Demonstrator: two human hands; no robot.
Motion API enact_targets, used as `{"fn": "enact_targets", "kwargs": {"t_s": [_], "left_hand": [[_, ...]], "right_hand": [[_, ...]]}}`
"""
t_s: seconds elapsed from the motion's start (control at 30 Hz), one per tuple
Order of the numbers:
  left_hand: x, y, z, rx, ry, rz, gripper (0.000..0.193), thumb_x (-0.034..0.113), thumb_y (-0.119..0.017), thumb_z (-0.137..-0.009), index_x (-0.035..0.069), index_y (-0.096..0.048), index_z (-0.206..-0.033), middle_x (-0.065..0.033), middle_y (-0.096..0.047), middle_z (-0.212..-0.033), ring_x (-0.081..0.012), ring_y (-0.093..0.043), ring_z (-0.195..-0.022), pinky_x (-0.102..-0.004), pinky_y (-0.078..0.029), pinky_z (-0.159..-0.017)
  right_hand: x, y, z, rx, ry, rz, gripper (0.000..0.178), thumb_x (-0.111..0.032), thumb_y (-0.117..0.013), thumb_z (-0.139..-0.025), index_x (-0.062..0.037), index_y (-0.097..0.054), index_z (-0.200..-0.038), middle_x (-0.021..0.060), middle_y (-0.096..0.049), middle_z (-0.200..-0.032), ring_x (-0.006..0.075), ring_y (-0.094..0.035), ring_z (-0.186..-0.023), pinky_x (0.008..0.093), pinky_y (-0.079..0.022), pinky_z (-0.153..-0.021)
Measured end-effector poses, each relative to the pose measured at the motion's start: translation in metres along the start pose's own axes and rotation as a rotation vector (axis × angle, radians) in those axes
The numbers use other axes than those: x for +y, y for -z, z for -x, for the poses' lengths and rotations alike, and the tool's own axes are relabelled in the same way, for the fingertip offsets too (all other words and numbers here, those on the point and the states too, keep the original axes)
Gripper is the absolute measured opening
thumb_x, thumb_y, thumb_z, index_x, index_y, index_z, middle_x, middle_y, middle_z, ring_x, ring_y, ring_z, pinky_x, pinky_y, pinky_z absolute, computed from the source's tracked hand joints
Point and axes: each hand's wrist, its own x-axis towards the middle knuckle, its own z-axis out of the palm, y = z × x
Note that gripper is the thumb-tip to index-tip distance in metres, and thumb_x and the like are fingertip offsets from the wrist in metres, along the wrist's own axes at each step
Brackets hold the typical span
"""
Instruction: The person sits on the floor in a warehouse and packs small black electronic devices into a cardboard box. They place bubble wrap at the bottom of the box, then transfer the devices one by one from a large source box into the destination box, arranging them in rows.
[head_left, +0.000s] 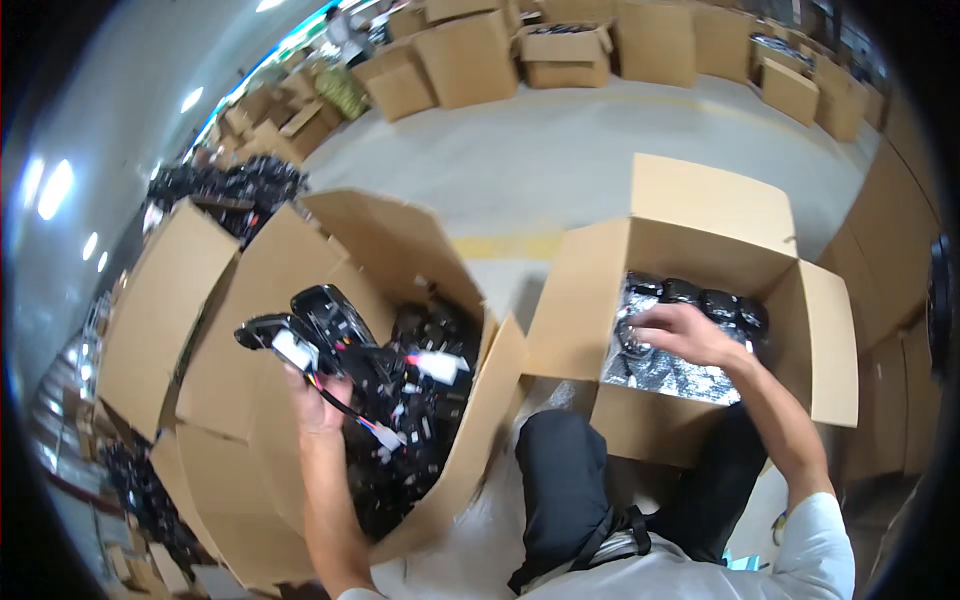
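Note:
My left hand (322,402) is closed around glossy black plastic housings (335,315), lifted over the left carton. A white piece (295,350) shows on them, and a coloured wire lead with a pale connector (388,438) hangs down. Inside that carton (415,530) lies a heap of black parts with wires (410,400). My right hand (685,333) reaches into the right carton (645,425), its bent fingers on a black rounded part (632,345) at the left side. Beside it are a row of black rounded parts (720,304) and silvery bubble wrap (670,374).
Another heap of black parts (230,185) stands beyond the left carton. More cartons (465,60) line the far side of the grey floor (540,140), and stacked cartons (885,270) rise at the right. My knees are between the two open cartons. A person (347,38) is far back.

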Motion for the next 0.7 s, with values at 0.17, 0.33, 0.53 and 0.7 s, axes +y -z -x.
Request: {"fn": "enact_targets", "kwargs": {"t_s": [0.17,0.33,0.53,0.7], "left_hand": [[-0.128,-0.112,-0.040,-0.346,0.303,0.228,0.071,0.045,-0.081,-0.084,0.011,-0.057,-0.140,-0.0072,-0.064,-0.138,-0.0281,-0.060,-0.126,-0.0481,-0.047,-0.110],[-0.212,-0.211,-0.049,-0.436,0.245,0.186,0.077,0.038,-0.093,-0.072,0.008,-0.059,-0.134,-0.0059,-0.065,-0.131,-0.0239,-0.059,-0.126,-0.0442,-0.047,-0.109],[-0.285,-0.268,-0.058,-0.205,0.324,0.380,0.052,0.037,-0.069,-0.097,0.008,-0.056,-0.138,-0.0069,-0.062,-0.134,-0.0236,-0.059,-0.122,-0.0416,-0.047,-0.107],[-0.318,-0.275,-0.068,0.080,0.467,0.351,0.049,0.033,-0.068,-0.099,0.005,-0.056,-0.138,-0.0113,-0.067,-0.128,-0.0245,-0.066,-0.114,-0.0389,-0.053,-0.103]], "right_hand": [[-0.037,-0.053,-0.034,-0.338,0.080,-1.134,0.051,-0.045,-0.054,-0.105,-0.0034,-0.055,-0.135,0.0135,-0.066,-0.124,0.0215,-0.067,-0.112,0.0357,-0.057,-0.096],[-0.025,-0.029,-0.017,-0.330,0.155,-1.591,0.062,-0.050,-0.060,-0.098,-0.0024,-0.052,-0.136,0.0131,-0.065,-0.128,0.0221,-0.066,-0.114,0.0419,-0.053,-0.105],[0.032,0.083,0.027,0.414,0.210,-1.131,0.054,-0.024,-0.077,-0.092,0.0002,-0.056,-0.135,0.0094,-0.069,-0.124,0.0198,-0.067,-0.113,0.0372,-0.053,-0.103],[0.191,0.142,0.073,0.580,-0.484,-0.712,0.042,-0.020,-0.076,-0.093,0.0045,-0.062,-0.125,0.0126,-0.073,-0.111,0.0216,-0.073,-0.095,0.0356,-0.061,-0.089]]}}
